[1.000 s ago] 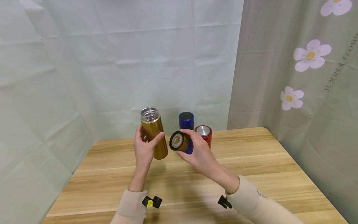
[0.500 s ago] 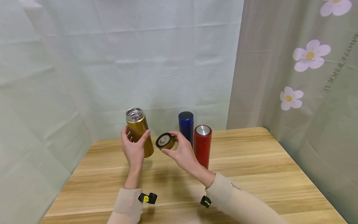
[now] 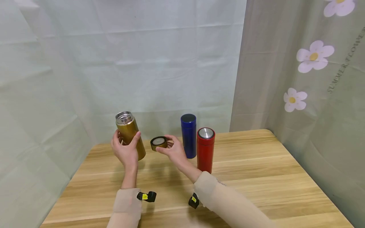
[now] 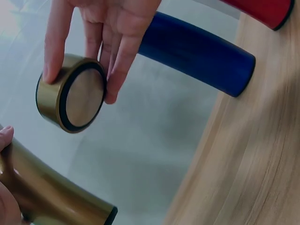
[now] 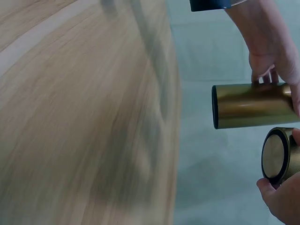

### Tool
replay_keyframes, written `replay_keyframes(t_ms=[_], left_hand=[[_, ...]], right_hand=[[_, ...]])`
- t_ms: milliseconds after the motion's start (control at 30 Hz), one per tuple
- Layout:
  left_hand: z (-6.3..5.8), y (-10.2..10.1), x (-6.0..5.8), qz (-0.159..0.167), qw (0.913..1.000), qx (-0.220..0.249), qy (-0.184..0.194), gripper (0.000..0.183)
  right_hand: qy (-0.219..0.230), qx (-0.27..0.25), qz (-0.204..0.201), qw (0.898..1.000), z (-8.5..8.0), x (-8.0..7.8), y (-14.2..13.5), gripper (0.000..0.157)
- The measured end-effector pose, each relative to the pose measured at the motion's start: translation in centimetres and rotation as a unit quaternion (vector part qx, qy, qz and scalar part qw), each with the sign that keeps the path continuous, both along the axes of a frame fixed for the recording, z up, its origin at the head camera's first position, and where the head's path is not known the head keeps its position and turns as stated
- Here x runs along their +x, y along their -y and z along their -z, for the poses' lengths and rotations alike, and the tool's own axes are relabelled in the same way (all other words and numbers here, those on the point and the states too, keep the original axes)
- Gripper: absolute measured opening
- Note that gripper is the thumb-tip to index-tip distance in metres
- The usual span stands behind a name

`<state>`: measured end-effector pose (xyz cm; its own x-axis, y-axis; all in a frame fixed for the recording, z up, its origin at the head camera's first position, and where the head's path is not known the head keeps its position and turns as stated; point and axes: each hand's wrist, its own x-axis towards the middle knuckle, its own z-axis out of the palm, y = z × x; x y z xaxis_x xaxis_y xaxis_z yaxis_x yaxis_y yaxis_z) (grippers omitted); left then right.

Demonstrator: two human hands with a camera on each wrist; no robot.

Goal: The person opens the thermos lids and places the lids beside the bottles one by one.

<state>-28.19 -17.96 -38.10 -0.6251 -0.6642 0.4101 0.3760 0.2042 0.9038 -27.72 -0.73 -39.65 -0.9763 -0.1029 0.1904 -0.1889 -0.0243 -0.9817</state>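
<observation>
My left hand (image 3: 125, 153) grips an uncapped gold thermos (image 3: 127, 129) around its side, raised over the table and tilted, its steel mouth up. To its right, my right hand (image 3: 175, 153) pinches the short gold thermos lid (image 3: 158, 144) between thumb and fingers; a black ring and pale disc face up. A gap separates lid and thermos. In the left wrist view the lid (image 4: 49, 101) shows a shiny flat face in a dark ring. The right wrist view has the thermos (image 5: 248, 107) beside the lid (image 5: 274, 157). The thermos's inside bottom is hidden.
A blue thermos (image 3: 189, 141) stands capped on the wooden table (image 3: 245, 164), right of the lid. Nearer stands a capped red thermos (image 3: 205, 153), partly behind the right forearm. A pale curtain (image 3: 159, 69) hangs behind the table, and a flowered curtain (image 3: 265, 79) on the right.
Both hands have moved left with the gold thermos and its lid. The lid has turned from facing the camera to facing more upward. The blue and red thermoses are less covered by the right hand.
</observation>
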Motion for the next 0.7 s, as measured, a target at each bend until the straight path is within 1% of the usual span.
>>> replay_keyframes(t_ms=[67, 167, 300, 433, 633, 700], left_hand=[[0.1, 0.2, -0.2, -0.012, 0.9999, 0.0, 0.005, 0.081], [0.4, 0.5, -0.5, -0.029, 0.9995, -0.008, 0.011, 0.079], [0.7, 0.9, -1.0, -0.034, 0.9992, -0.003, 0.019, 0.08], [1.0, 1.4, -1.4, -0.036, 0.999, 0.007, 0.026, 0.08], [1.3, 2.2, -2.0, -0.047, 0.9983, 0.012, 0.031, 0.078], [1.3, 2.5, -2.2, -0.052, 0.9979, 0.013, 0.035, 0.078]], right_hand=[[0.009, -0.001, 0.007, 1.0, 0.2, -0.3, 0.6, 0.062], [0.015, 0.014, 0.018, 1.0, 0.6, -0.8, 1.5, 0.064], [0.001, 0.06, 0.042, 0.997, 0.9, -1.4, 2.2, 0.065], [-0.004, 0.091, 0.06, 0.994, 1.3, -1.9, 2.7, 0.064], [0.011, 0.088, 0.06, 0.994, 2.2, -2.9, 4.0, 0.061], [0.009, 0.091, 0.061, 0.994, 2.6, -3.2, 4.5, 0.061]])
